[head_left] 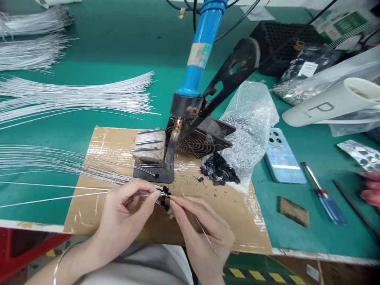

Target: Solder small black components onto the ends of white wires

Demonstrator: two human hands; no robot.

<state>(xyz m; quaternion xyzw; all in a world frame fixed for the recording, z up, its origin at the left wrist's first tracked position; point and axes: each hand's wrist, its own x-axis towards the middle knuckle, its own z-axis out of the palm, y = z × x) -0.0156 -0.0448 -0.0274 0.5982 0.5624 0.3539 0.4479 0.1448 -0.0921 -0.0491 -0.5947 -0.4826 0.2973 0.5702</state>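
Observation:
My left hand [130, 213] pinches a thin white wire near its tip, close to the cardboard's front edge. Opposite it, my right hand [202, 229] has thumb and forefinger closed at a small dark piece by that wire tip; a thin strand of wire [204, 228] also runs across this hand. The fingertips of both hands nearly meet. Several white wires [97, 168] reach in from the left, and small black parts [165, 190] sit at their ends, partly hidden by my fingers.
Above the brown cardboard [237, 221] stands a blue soldering iron [200, 51] in a black holder, its tip by a pad [150, 144]. Black pieces [219, 168] lie beside bubble wrap [249, 118]. A phone [283, 158], screwdriver [325, 196] and cup [320, 105] are at right.

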